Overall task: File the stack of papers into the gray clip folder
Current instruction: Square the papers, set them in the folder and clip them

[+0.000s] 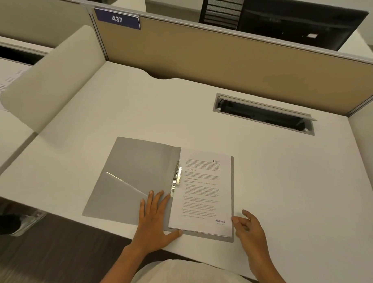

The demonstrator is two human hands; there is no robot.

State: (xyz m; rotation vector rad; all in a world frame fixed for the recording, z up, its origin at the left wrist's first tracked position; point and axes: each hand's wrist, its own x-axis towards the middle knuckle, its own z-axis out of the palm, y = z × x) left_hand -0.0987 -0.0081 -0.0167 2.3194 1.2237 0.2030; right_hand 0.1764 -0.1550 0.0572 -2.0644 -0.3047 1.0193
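Note:
The gray clip folder lies open on the white desk near its front edge. A stack of printed papers rests on the folder's right half, with a "RECEIVED" stamp at its lower right corner. The metal clip sits along the spine at the papers' left edge. My left hand lies flat, fingers spread, on the folder's left flap beside the papers' lower left corner. My right hand hovers with loosely curled fingers just right of the papers' lower right corner, holding nothing.
The white desk has a cable slot at the back right. A tan partition with a "437" sign bounds the far side. A white side divider stands at left. A dark monitor sits beyond.

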